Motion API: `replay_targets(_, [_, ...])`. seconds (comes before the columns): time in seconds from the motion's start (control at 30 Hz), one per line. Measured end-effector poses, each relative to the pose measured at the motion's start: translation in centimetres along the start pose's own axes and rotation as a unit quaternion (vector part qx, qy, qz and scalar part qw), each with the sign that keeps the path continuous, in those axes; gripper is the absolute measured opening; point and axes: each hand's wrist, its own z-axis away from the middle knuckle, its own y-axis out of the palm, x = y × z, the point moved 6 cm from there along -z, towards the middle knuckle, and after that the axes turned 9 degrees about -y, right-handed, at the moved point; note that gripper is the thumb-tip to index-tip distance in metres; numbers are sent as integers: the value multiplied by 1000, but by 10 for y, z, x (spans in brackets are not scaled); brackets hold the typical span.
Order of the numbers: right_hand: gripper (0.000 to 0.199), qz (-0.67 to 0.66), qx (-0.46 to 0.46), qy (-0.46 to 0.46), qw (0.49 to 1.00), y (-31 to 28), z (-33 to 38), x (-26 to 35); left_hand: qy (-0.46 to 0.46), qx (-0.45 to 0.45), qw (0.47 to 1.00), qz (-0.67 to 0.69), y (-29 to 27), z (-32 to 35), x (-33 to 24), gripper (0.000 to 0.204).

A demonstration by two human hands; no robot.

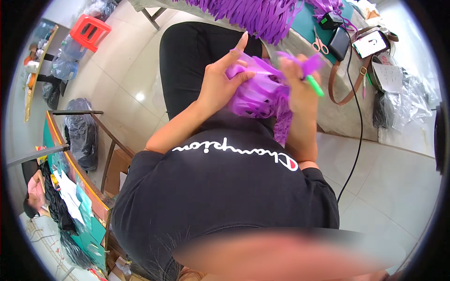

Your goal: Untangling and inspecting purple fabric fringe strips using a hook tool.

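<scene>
A bundle of glossy purple fabric straps (255, 96) hangs in front of my chest, over my lap. My left hand (224, 77) pinches its left side, thumb and fingers closed on the fabric, one finger raised. My right hand (300, 84), partly smeared by motion, is closed around a slim tool with a bright green handle (314, 86); the tool's working end cannot be made out. A purple strip (313, 64) shows at the right fingers. Some lace-like purple fabric (281, 124) hangs down beside my right wrist.
A large heap of purple straps (253, 16) covers the table ahead. On the table's right lie pink-handled scissors (320, 46), a black case (339, 44), a phone (371, 44) and a brown strap (344, 97). A black cable (360, 126) runs down. A red stool (90, 32) stands at left; a person (35, 194) sits beyond another table.
</scene>
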Motion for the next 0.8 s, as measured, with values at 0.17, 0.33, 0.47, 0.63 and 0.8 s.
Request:
replay_targets(0.17, [21,-349,-18,75,934,-21,-2,-2,-79,47,966,241,12,-1,3,75])
replay_targets(0.33, [9,-340,-167,183,907,-26,7,-12,11,9,1000,-8,7,1,5,76])
replay_targets(0.47, [15,-423,-117,22,898,-69,4,14,-58,-46,994,75,-2,-4,13,77])
replay_targets(0.63, [30,-538,-126,-82,830,-156,-6,37,-183,7,862,473,-30,-20,62,74])
replay_targets(0.8, [38,-566,-124,-115,807,-192,-9,42,-205,41,839,503,-62,-29,67,68])
